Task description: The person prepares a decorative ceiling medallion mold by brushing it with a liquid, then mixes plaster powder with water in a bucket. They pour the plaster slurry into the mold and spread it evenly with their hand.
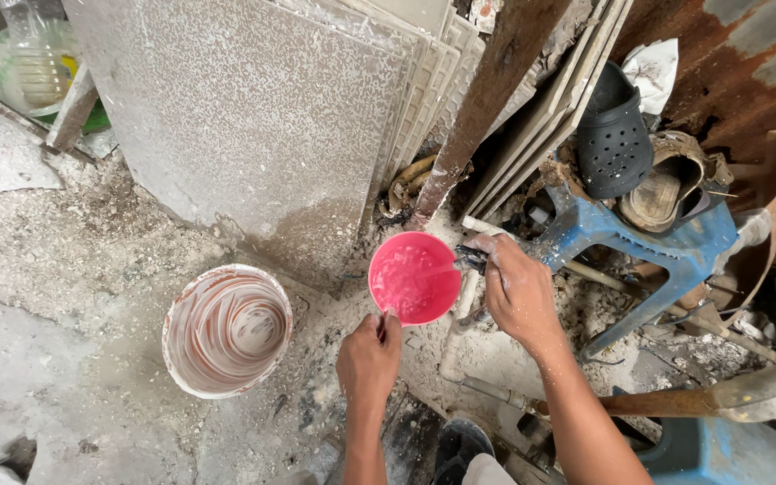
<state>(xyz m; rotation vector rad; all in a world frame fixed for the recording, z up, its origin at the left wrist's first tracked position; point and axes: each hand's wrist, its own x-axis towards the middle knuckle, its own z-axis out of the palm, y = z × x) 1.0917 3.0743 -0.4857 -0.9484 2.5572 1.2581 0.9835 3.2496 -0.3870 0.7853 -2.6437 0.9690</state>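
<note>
Brightness: even, soft daylight; the scene is well lit and no lamp shows.
Light source: seems to fall from above and the left, where the pale floor (56,296) is brightest.
Shadows: faint and soft-edged; darker under the blue stool (666,242) and in the lower right corner.
Glare: mild sheen on the wet inside of the pink bowl (415,277) and on the plastic bottle (33,54) at top left.
Sharpness: centre crisp; dust specks on the leaning tile slab (244,117) read clearly.
Blur: slight softness at the bottom edge.
Distortion: wide-angle bending; straight edges lean outward toward the corners.
</note>
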